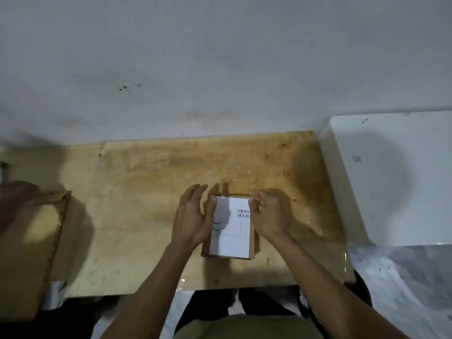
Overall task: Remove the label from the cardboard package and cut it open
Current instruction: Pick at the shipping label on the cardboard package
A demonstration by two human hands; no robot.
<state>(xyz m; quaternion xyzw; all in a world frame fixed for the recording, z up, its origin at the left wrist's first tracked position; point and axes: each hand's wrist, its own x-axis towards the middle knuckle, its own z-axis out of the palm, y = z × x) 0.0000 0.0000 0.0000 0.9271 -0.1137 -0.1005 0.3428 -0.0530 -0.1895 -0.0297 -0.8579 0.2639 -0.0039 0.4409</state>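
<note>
A small brown cardboard package (252,243) lies flat on a worn wooden board (151,192), near its front middle. A white label (233,237) with barcodes covers most of its top. My left hand (192,218) rests against the package's left side with the fingers straight and apart, holding nothing. My right hand (267,214) is at the label's upper right corner, with thumb and fingertips pinched together there; whether they grip the label's edge is hard to tell. No cutting tool is visible.
A white plastic tub (401,177) stands at the right of the board. A large open cardboard box (29,253) sits at the left, with another person's hand (14,199) blurred on its rim. A white wall (220,69) rises behind.
</note>
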